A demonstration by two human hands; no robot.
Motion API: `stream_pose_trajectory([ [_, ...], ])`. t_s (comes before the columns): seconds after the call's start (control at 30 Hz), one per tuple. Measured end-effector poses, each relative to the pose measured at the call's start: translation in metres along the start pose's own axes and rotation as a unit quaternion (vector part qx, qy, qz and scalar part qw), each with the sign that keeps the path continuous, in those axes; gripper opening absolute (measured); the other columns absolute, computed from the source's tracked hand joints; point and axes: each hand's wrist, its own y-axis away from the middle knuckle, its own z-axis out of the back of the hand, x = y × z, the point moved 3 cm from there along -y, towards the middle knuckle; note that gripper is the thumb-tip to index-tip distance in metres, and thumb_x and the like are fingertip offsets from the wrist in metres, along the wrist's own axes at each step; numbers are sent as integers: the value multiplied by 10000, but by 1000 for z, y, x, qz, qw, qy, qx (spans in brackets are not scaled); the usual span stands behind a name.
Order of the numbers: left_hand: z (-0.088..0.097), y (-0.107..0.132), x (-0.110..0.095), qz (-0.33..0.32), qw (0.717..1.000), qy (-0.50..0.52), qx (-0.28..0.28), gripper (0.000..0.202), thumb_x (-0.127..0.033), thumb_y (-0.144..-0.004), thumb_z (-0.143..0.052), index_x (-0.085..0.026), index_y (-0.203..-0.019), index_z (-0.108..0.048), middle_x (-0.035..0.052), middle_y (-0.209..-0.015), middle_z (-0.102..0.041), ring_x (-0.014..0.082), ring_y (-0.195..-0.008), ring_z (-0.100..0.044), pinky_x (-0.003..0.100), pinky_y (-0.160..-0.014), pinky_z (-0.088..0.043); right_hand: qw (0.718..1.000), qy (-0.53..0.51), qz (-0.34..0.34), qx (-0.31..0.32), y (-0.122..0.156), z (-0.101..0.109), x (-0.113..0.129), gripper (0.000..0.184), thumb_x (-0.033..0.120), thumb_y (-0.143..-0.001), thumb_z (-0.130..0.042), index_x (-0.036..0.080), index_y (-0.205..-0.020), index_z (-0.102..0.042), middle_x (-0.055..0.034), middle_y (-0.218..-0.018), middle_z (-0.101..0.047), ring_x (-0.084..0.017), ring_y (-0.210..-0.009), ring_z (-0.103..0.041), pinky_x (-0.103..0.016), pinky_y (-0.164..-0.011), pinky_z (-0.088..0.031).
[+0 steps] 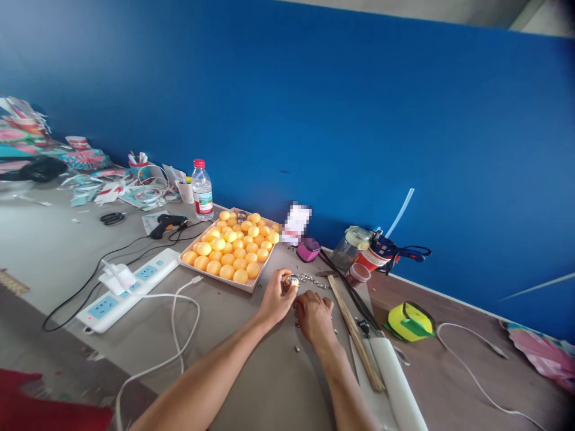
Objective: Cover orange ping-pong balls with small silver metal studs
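Observation:
Held in the fingers of my left hand is a small ball, orange with shiny silver pieces on its face. My right hand rests low beside it, fingers curled down at the table; whatever they pinch is hidden. Just beyond both hands lies a scatter of small silver beads. A few loose beads also lie near my right wrist. To the left stands a shallow tray filled with orange balls, and one dark, shiny piece sits among them at the back.
A wooden strip and a white roll lie right of my right arm. Leftward are a power strip, white cable, glue gun and water bottle. Behind stand a jar and a blue wall.

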Motion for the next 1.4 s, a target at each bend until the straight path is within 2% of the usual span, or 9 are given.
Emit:
stream_pose_trajectory([
  [0.23, 0, -2, 2, 3, 1000, 25, 0, 318, -259, -798, -529, -163, -1094, -466, 81, -999, -593, 166, -835, -609, 316, -757, -499, 1000, -13, 26, 4, 3, 4, 8, 188, 172, -843, -446, 206, -834, -631, -33, -843, -613, -169, -854, -528, -313, -733, -210],
  [0.47, 0, -1, -2, 13, 999, 32, 0, 307, -260, -794, -533, -168, -1082, -479, 71, -962, -602, 172, -837, -609, 320, -755, -498, 1000, 0, 17, 5, 4, -1, 6, 177, 160, -836, -451, 188, -784, -619, -41, -820, -625, -171, -829, -540, -319, -732, -206],
  [0.67, 2, -1, -3, 8, 1000, 19, -9, 300, -272, -784, -553, -179, -1063, -498, 58, -969, -600, 174, -866, -594, 330, -798, -480, 985, -135, -5, -111, -1, -1, -6, 227, 160, -853, -386, 176, -786, -602, -49, -808, -647, -174, -805, -559, -322, -781, -260],
  [0.8, 2, -1, -3, 21, 1000, 21, 4, 329, -283, -774, -572, -173, -1073, -490, 56, -951, -607, 173, -856, -591, 321, -781, -478, 922, -342, -60, -172, -5, -1, -16, 149, 212, -788, -458, 196, -779, -605, -36, -774, -649, -184, -741, -559, -312, -738, -354],
  [0.93, 2, 0, -3, 24, 999, 29, 3, 311, -279, -764, -584, -179, -1049, -508, 47, -927, -616, 168, -837, -596, 303, -748, -481, 808, -538, -156, -184, -8, -7, -25, 135, 315, -704, -612, 202, -777, -602, 17, -611, -577, -151, -589, -504, -271, -592, -373],
  [1.07, 0, 1, -3, 26, 999, 43, 16, 318, -280, -762, -590, -191, -1057, -512, 44, -921, -625, 176, -856, -603, 299, -742, -482, 689, -692, -163, -141, -9, -7, -22, 220, 374, -642, -692, 189, -697, -588, 33, -589, -557, -105, -531, -452, -247, -551, -366],
  [1.13, -1, 2, -3, 27, 998, 47, 25, 325, -289, -765, -589, -192, -1064, -507, 47, -945, -625, 177, -867, -602, 293, -739, -481, 648, -737, -161, -106, -10, -5, -17, 237, 343, -593, -730, 183, -717, -607, 24, -632, -586, -98, -531, -457, -251, -561, -382],
  [1.23, -2, 2, -5, 20, 998, 49, 42, 314, -314, -783, -573, -188, -1060, -497, 54, -984, -620, 171, -870, -599, 281, -734, -480, 626, -757, -170, -78, -9, -1, -12, 260, 283, -552, -755, 189, -753, -620, 20, -645, -606, -100, -532, -468, -251, -550, -384],
  [1.4, -3, 3, -7, 10, 997, 50, 56, 289, -283, -797, -556, -185, -1062, -493, 58, -1005, -612, 168, -889, -591, 277, -747, -479, 632, -755, -162, -59, -7, -2, -11, 196, 274, -599, -734, 186, -678, -578, 43, -580, -567, -83, -502, -427, -225, -509, -327],
])
